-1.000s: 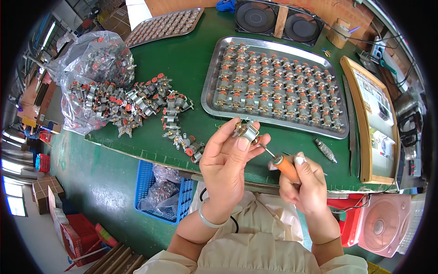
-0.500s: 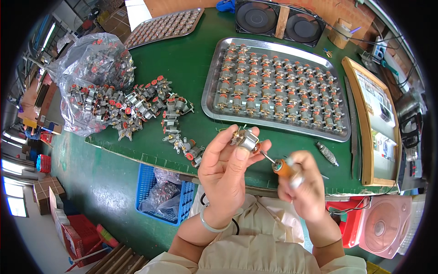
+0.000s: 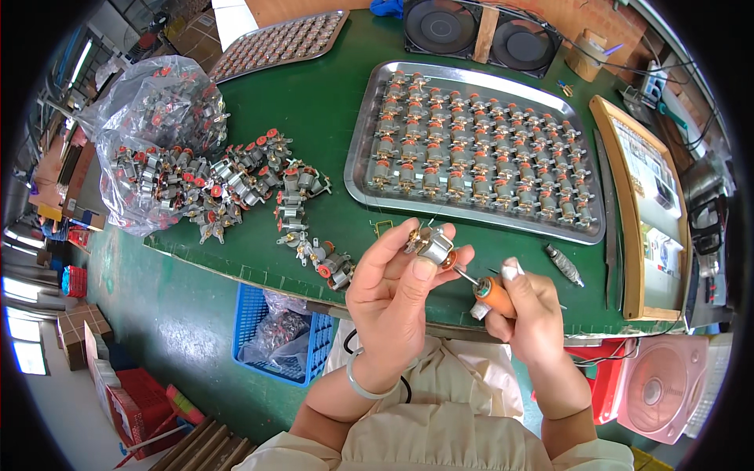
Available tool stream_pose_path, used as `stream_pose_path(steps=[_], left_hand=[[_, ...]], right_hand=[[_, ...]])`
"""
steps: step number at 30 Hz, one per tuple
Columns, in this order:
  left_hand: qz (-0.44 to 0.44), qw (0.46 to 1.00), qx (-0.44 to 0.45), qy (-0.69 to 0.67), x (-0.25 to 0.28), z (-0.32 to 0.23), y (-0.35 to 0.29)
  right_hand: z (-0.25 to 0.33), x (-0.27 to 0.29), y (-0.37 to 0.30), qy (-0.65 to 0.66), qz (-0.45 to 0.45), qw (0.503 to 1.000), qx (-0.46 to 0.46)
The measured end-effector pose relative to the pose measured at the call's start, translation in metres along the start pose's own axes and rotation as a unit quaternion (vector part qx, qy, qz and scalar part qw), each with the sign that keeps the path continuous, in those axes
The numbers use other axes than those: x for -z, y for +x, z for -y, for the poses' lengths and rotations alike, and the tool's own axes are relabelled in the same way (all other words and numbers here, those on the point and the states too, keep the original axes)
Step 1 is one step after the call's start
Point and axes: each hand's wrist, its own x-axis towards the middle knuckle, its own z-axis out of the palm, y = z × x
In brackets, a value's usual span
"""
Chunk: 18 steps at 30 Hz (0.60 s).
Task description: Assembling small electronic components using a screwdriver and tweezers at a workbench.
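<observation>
Between the thumb and fingers of my left hand (image 3: 393,290) is a small metal motor-like part (image 3: 430,246) with an orange-red end piece and metal tabs. My right hand (image 3: 528,310) grips the orange handle of a screwdriver (image 3: 495,297). Its shaft points up and left, with the tip at the orange-red end of the part; whether it sits in a screw I cannot tell. Just beyond my hands lies a metal tray (image 3: 357,169) with rows of similar parts standing in it. A heap of loose parts (image 3: 239,177) spreads over the green table to the left.
A clear plastic bag (image 3: 118,118) of parts sits at the table's left. Farther back are a second tray (image 3: 342,35) and two black fans (image 3: 441,33). A wooden frame (image 3: 620,228) stands at right. Below the table edge is a blue basket (image 3: 250,314).
My right hand has turned with the screwdriver and shifted slightly right; it was blurred before and is sharp now. My left hand, still holding the part, has moved slightly.
</observation>
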Motion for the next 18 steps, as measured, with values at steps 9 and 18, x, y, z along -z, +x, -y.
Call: stream_pose_path(steps=[9, 18], left_hand=[[-0.05, 0.991, 0.1, -0.074, -0.002, -0.001, 0.006], [-0.076, 0.99, 0.111, -0.049, -0.008, 0.001, 0.008]], right_hand=[[-0.008, 0.004, 0.002, -0.186, -0.078, 0.948, 0.245], [-0.012, -0.002, 0.008, -0.241, -0.131, 0.891, 0.361]])
